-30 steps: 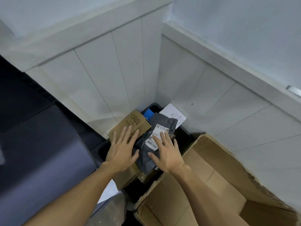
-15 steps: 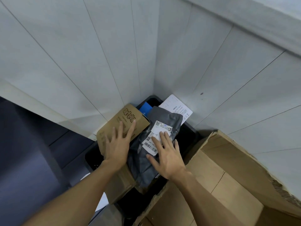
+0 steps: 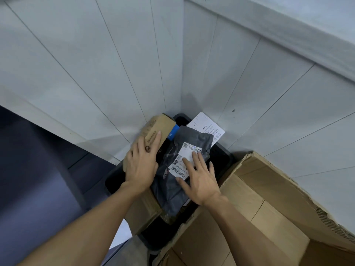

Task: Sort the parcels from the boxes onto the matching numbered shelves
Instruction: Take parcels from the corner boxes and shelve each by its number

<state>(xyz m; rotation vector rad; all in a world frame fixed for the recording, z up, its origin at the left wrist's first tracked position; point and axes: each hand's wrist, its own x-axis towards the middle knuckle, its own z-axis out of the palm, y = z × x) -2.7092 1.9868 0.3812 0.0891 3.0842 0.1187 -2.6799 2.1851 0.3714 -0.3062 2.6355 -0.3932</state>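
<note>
Higher on the box (image 3: 160, 124) than 0.5 s ago, my left hand (image 3: 142, 166) lies flat along it, fingers straight, and the box has tilted up toward the wall. My right hand (image 3: 200, 181) presses spread fingers on the label (image 3: 184, 150) of the grey bag (image 3: 198, 138). Both parcels sit in the black bin (image 3: 223, 156), beside a carton (image 3: 269, 200).

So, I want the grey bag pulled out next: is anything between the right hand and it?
Nothing visible. The right hand rests flat on the grey bag, fingers on its label. The shelves are out of view.
</note>
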